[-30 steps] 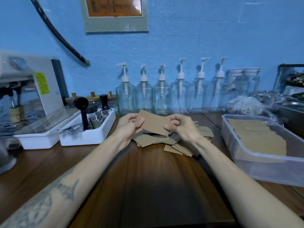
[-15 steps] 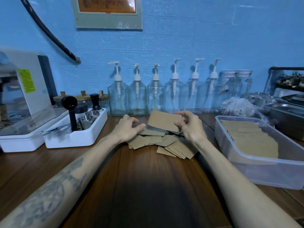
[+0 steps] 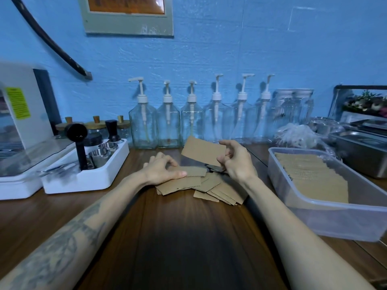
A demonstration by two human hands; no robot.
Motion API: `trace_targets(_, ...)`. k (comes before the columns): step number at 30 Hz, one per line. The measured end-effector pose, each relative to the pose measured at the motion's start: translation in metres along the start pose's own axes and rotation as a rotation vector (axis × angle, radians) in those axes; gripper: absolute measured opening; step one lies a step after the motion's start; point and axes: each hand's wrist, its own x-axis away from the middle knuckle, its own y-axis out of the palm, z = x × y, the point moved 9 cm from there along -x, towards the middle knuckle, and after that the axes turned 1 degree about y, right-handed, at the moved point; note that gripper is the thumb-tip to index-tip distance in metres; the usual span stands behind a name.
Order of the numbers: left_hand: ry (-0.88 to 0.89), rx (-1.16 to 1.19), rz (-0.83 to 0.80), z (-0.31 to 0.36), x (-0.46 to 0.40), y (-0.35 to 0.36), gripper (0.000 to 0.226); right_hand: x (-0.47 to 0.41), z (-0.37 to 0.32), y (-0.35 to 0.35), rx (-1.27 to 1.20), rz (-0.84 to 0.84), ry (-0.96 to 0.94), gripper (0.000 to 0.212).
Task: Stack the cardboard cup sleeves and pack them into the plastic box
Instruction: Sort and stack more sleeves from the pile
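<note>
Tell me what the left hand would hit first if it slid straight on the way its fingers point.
The left hand points right across the loose pile, fingers on a flat sleeve. Going straight on, it would likely meet the right hand, which holds a raised sleeve. Depth is hard to judge from this view.

Loose sleeves [image 3: 199, 185] are scattered at table [image 3: 178, 237] centre. Plastic box [image 3: 335, 218] is placed right, stacked sleeves [image 3: 310, 174] inside. Pump bottles [image 3: 167, 122] are lined behind; tool tray [image 3: 83, 181] is set left.
</note>
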Motion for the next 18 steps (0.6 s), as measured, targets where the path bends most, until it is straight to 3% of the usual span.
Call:
trace_targets(5, 0.019, 0.303, 0.045, 0.003, 0.002, -0.006, 0.073, -0.005, 0.002, -0.009, -0.089, 0.070, -0.004, 0.047)
trace_targets(12, 0.038, 0.698, 0.233, -0.006, 0.016, -0.038, 0.036, -0.005, 0.002, -0.025, -0.120, 0.156, 0.037, 0.043)
trace_targets(18, 0.023, 0.891, 0.298, -0.023, 0.050, -0.052, 0.035, 0.005, -0.008, 0.003, -0.074, -0.032, 0.021, 0.039)
